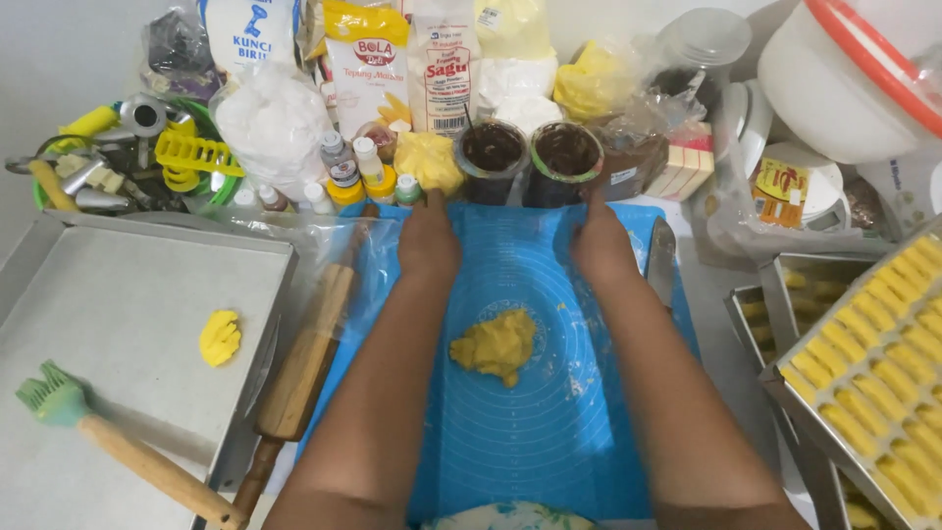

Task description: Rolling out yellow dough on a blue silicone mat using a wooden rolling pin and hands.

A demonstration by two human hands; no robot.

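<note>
While both hands rest at the far edge of the blue silicone mat [549, 432], the yellow dough lump [496, 345] sits near mat centre, between the forearms, untouched. Left hand [428, 240] at 11 o'clock from the dough, right hand [601, 245] at 1 o'clock; both lie palm-down on the mat, holding nothing, fingers blurred. Judgement: press evenly with both palms so the mat lies flat without creasing or dragging the dough. Wooden rolling pin [299, 368] lies at 9 o'clock on the mat's left edge. Metal tray [118, 294] beyond holds a small shaped dough piece [220, 338] and a silicone brush [118, 442].
</note>
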